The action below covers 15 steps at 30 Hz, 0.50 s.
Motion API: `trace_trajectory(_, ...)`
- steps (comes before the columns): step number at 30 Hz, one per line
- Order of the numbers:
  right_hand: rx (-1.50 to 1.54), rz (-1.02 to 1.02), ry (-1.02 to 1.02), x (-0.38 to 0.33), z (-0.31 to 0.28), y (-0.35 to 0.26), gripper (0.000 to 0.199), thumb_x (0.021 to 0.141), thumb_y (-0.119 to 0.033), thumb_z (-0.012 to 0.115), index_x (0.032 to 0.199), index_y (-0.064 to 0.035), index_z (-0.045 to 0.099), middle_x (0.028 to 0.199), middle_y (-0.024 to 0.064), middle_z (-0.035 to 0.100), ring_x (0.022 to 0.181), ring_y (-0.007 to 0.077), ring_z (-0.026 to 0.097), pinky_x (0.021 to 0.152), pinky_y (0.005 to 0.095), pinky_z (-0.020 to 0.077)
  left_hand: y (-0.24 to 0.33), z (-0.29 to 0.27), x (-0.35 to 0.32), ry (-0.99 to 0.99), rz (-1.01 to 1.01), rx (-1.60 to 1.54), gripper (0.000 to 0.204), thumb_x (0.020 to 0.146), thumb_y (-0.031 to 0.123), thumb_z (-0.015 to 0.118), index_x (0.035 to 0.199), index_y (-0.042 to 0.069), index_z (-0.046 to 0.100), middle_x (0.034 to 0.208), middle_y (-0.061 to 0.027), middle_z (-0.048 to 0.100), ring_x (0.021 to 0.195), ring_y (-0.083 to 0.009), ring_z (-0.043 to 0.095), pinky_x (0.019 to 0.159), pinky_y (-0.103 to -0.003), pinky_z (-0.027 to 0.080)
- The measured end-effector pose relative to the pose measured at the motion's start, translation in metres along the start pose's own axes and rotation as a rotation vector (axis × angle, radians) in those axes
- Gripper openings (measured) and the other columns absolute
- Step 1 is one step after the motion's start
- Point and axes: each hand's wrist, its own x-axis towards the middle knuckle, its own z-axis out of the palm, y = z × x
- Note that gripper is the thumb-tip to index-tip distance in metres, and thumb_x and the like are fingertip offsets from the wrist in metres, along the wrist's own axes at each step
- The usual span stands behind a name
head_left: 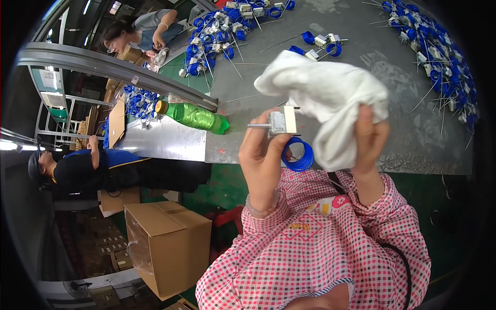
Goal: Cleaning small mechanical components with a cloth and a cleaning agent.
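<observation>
Head view: left hand (263, 155) raised, fingers (268, 121) pinching blue-coiled part (289, 139).

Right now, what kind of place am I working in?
Probably a small factory assembly line. Heaps of identical blue coiled parts cover the grey worktable, cardboard cartons stand on the floor, and other workers sit at nearby benches.

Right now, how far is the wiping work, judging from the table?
In hand: the left hand holds one metal part with a blue coil, and the right hand holds a white cloth against it. Which parts are already wiped cannot be told. Many blue-coil parts lie in a pile at the top and a pile at the right of the grey table.
</observation>
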Motion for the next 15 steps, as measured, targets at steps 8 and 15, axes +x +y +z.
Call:
trace_trajectory(8, -0.413, -0.677, -0.458, -0.002, 0.007, 0.009, 0.028, 0.08, -0.023, 0.055, 0.088, 0.0034, 0.054, 0.088, 0.0124, 0.057, 0.076, 0.0183, 0.056, 0.064, 0.0294, 0.0437, -0.005, 0.0, -0.003, 0.038, -0.046, 0.036, 0.027, 0.074, -0.005, 0.056, 0.1, -0.008, 0.051, 0.093, -0.0073, 0.051, 0.083, -0.0121, 0.049, 0.071, -0.022, 0.04)
trace_trajectory(15, -0.145, -0.094, -0.048, -0.008, -0.012, 0.002, 0.027, 0.079, -0.021, 0.057, 0.09, 0.0029, 0.053, 0.094, 0.0115, 0.052, 0.076, 0.014, 0.053, 0.062, 0.028, 0.0421, -0.008, 0.005, -0.002, -0.012, -0.031, 0.037, 0.022, 0.074, -0.003, 0.058, 0.095, -0.007, 0.053, 0.089, -0.006, 0.051, 0.077, -0.0098, 0.049, 0.065, -0.019, 0.04)
